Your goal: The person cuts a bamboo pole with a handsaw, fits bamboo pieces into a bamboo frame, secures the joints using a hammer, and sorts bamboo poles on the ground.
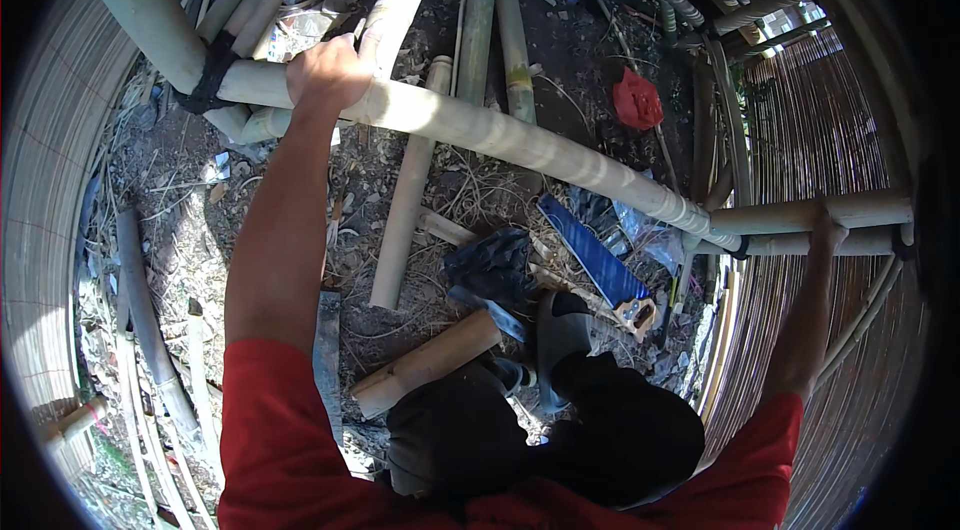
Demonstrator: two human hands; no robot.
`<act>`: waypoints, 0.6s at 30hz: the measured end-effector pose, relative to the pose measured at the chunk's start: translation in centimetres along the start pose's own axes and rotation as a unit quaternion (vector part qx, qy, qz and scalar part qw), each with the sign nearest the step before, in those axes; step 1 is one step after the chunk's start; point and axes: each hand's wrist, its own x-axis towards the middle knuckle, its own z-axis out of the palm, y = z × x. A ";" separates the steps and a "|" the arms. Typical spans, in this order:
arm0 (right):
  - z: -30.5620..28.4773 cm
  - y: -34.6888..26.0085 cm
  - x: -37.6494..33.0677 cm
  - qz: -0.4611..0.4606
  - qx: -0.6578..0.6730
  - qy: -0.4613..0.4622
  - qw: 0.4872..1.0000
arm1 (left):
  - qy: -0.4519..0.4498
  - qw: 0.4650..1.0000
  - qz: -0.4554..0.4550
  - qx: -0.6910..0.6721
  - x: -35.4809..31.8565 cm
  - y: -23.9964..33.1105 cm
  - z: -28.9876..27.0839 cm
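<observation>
A long pale bamboo pole (520, 143) runs across in front of me, sloping down to the right. My left hand (328, 75) is closed over its left part, close to a slanting bamboo pole (400, 5) that meets it there. Black lashing (207, 75) binds the long pole's left end to a thick bamboo post (140, 5). Far to the right, my right hand (826, 228) grips a shorter bamboo pole (770, 217), its fingers partly hidden. That piece lies alongside another bamboo length, by the long pole's right end.
On the littered ground lie a blue-bladed handsaw (590, 248), a cut bamboo piece (430, 362) near my legs, a black plastic bag (490, 265) and a red plastic bag (637, 100). Another bamboo length (405, 215) leans under the long pole. Slatted bamboo screens (830, 120) stand at both sides.
</observation>
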 end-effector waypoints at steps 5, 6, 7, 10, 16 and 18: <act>1.5 -1.5 -2.1 0.042 0.148 -0.074 0.985 | -0.007 1.000 -0.004 -0.009 0.5 -1.3 0.2; 0.8 -1.5 -2.0 0.035 0.176 -0.076 0.981 | -0.040 0.999 -0.015 0.002 0.3 -0.5 -0.5; 0.2 -1.6 -1.7 0.039 0.164 -0.072 0.983 | -0.061 0.998 -0.009 -0.024 0.6 -0.4 -0.2; 0.1 -2.5 -1.5 0.108 0.086 -0.073 0.988 | -0.057 0.998 0.004 0.041 1.2 -0.6 -0.2; 1.6 1.5 3.6 0.122 0.089 -0.066 0.986 | 0.211 0.906 0.301 0.211 3.3 -4.5 4.3; -1.6 3.6 9.0 0.071 0.075 -0.105 0.989 | 0.181 0.923 0.272 0.201 1.8 -2.1 4.5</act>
